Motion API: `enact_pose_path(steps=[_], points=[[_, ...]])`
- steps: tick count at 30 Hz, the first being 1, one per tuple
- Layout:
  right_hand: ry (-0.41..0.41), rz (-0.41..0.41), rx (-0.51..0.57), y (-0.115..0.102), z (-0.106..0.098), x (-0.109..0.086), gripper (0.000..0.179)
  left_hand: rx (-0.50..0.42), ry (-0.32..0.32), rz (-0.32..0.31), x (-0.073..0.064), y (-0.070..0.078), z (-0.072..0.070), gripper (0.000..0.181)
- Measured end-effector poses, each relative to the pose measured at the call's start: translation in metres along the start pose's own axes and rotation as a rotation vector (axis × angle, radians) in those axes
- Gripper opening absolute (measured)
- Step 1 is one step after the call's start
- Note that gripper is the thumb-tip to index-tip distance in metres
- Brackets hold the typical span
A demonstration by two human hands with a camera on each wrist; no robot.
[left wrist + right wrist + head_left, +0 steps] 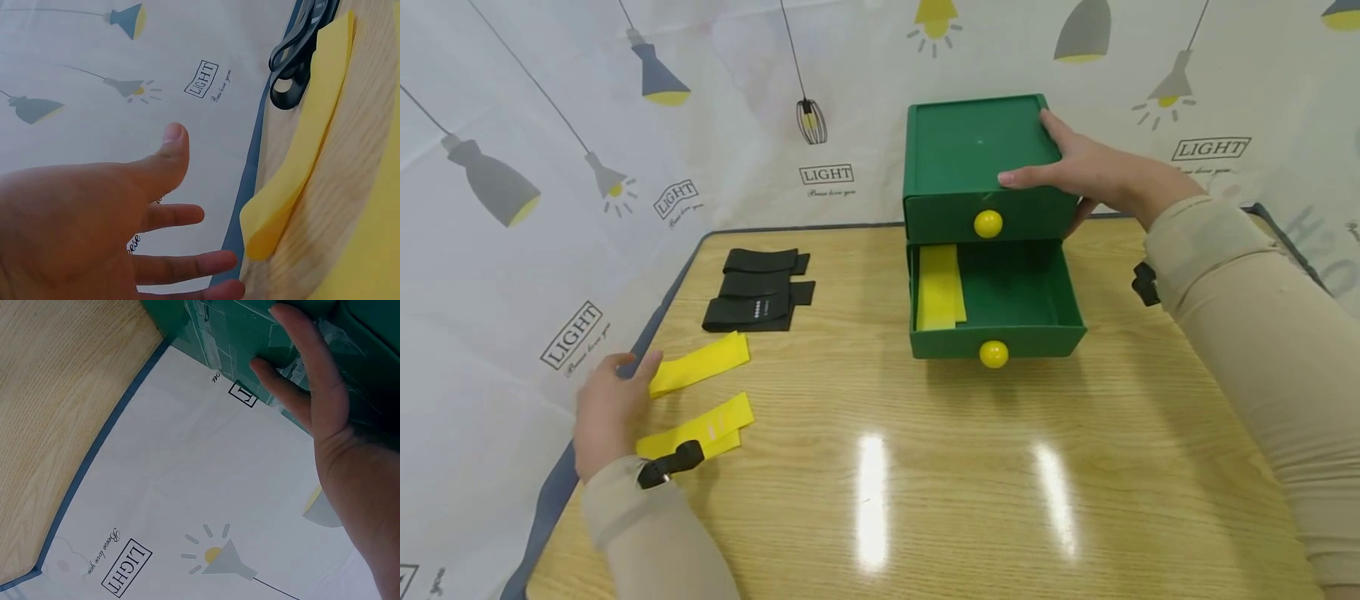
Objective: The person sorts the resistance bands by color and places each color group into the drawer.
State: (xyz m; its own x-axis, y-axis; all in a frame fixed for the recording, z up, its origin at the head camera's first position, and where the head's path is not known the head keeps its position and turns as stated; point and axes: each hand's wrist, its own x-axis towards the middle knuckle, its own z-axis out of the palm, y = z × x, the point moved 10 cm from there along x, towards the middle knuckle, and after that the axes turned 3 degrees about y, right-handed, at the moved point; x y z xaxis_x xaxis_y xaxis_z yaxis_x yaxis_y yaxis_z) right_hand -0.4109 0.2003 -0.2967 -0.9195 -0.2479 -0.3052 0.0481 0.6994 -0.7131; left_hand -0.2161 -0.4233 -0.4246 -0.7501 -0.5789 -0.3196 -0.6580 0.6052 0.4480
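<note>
My left hand [613, 408] is at the left of the table with fingers spread, beside a folded yellow resistance band [703, 364]. In the left wrist view its fingers [181, 265] look extended, with nothing between them and the band [300, 150] just beyond the tips. A second yellow band [722, 421] lies nearer. My right hand [1093, 167] rests on the right side of a green two-drawer box [977, 142], thumb on top, other fingers straight against its taped side. The lower drawer [1045, 342] is pulled out, with yellow bands [937, 287] along its left wall.
Several folded black bands [752, 292] lie at the back left of the table [820, 467]. The upper drawer [947, 218], with a yellow knob [988, 223], is closed. A lamp-printed cloth [865, 100] hangs behind and to the left.
</note>
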Motion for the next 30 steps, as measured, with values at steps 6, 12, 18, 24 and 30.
enact_pose_path(steps=[6,12,18,24,30], points=[[0.0,-0.005,0.0,-0.001,0.002,0.001,0.124,0.005,-0.038,-0.041,0.004,-0.008,0.009,0.095],[0.004,0.001,-0.007,-0.002,0.002,0.0,0.125,0.005,-0.043,-0.026,0.007,-0.006,0.011,0.093],[0.004,0.003,0.003,-0.001,0.001,-0.001,0.125,0.04,-0.046,0.013,0.009,0.001,0.013,0.076],[-0.002,0.006,0.019,0.0,0.001,-0.002,0.124,0.022,-0.035,0.013,0.008,0.005,0.013,0.066],[-0.003,0.003,0.021,-0.001,0.001,-0.002,0.123,-0.044,-0.016,0.001,0.004,0.006,0.009,0.065]])
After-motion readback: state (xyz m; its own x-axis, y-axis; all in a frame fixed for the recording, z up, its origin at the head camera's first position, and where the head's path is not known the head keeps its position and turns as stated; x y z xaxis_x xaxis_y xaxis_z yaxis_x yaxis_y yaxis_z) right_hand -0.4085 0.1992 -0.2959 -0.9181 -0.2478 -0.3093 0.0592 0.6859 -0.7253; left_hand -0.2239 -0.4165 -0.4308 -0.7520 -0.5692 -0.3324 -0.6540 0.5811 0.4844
